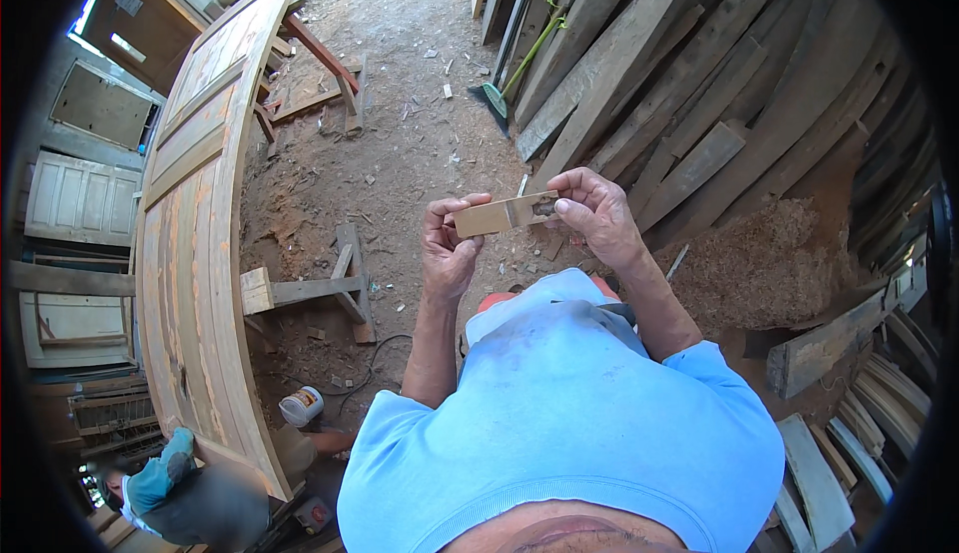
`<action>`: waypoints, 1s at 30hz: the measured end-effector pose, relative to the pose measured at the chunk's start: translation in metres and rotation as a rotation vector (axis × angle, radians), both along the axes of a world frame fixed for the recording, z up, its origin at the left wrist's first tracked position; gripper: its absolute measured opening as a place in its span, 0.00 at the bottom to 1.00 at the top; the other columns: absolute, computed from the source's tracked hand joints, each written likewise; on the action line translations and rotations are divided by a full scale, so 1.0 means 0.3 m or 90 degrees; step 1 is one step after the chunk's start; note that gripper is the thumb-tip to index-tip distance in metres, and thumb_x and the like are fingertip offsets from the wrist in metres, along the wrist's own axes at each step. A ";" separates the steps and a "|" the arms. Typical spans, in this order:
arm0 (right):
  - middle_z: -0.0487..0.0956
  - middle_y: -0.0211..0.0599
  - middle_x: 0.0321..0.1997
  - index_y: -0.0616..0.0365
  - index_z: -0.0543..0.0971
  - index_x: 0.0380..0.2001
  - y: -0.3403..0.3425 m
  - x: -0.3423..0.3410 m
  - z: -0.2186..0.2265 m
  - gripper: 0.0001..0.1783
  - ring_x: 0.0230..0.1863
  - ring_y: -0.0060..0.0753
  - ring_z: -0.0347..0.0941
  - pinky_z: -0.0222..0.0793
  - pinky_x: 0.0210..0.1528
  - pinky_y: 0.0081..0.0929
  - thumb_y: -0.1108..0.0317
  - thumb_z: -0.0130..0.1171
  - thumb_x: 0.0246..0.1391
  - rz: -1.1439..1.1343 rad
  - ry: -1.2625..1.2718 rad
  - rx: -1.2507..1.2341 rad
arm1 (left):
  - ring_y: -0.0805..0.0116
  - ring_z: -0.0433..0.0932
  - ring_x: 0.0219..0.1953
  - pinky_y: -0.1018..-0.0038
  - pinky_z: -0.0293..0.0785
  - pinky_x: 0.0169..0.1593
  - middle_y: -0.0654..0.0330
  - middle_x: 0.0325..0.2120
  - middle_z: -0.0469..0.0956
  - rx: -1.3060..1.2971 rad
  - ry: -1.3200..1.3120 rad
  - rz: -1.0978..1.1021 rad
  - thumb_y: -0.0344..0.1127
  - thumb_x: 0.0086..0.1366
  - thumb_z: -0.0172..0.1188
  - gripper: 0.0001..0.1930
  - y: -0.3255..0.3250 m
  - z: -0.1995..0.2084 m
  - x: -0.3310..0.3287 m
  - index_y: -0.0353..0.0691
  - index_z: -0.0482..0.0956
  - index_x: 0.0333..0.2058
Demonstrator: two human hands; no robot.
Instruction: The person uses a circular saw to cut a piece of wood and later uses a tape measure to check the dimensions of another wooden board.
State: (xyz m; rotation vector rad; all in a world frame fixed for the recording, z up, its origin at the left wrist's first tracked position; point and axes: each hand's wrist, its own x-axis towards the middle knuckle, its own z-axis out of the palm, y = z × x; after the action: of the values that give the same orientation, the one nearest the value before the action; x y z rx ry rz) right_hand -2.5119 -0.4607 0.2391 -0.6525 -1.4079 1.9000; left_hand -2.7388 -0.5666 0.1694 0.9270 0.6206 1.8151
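In front of my chest I hold a small, flat, light-brown wooden block (483,219) with both hands. A darker band crosses it, and a hollow or notch shows toward its right end; its exact kind cannot be told. My left hand (450,250) pinches the left end, fingers curled behind and thumb below. The right end sits between the thumb and fingers of my right hand (599,215), whose fingertips partly cover the notch. Both hands are closed on the block, well above the ground.
A long panelled wooden door (190,253) rests on sawhorses (310,290) at left. Beside its near end a person in a teal sleeve (160,473) bends near a white bucket (301,406). Stacked planks (689,83) lean at right, with a green broom (494,99) and a shavings pile (759,263).
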 end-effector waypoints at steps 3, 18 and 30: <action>0.80 0.35 0.45 0.65 0.76 0.52 -0.002 -0.003 -0.012 0.13 0.45 0.21 0.79 0.83 0.50 0.27 0.72 0.58 0.67 -0.010 0.015 -0.012 | 0.61 0.80 0.57 0.66 0.81 0.58 0.43 0.60 0.74 0.001 -0.021 -0.006 0.20 0.63 0.64 0.24 0.000 -0.008 0.005 0.43 0.69 0.56; 0.82 0.31 0.44 0.60 0.76 0.63 -0.002 0.004 -0.032 0.21 0.40 0.17 0.79 0.79 0.47 0.19 0.75 0.52 0.69 -0.001 0.010 0.030 | 0.69 0.84 0.42 0.69 0.87 0.43 0.54 0.48 0.80 -0.099 0.001 0.019 0.32 0.67 0.67 0.31 -0.003 0.008 0.003 0.40 0.65 0.66; 0.83 0.34 0.40 0.68 0.76 0.59 -0.003 -0.010 -0.010 0.20 0.37 0.19 0.78 0.76 0.41 0.19 0.72 0.58 0.65 -0.020 0.001 0.022 | 0.72 0.83 0.26 0.80 0.80 0.29 0.51 0.32 0.84 -0.182 0.080 0.000 0.55 0.71 0.63 0.26 0.021 -0.002 -0.017 0.35 0.71 0.49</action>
State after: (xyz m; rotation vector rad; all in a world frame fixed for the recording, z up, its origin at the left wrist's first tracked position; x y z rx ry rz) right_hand -2.5148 -0.4617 0.2360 -0.6522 -1.4188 1.8474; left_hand -2.7438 -0.5602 0.1689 0.8488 0.9327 1.6239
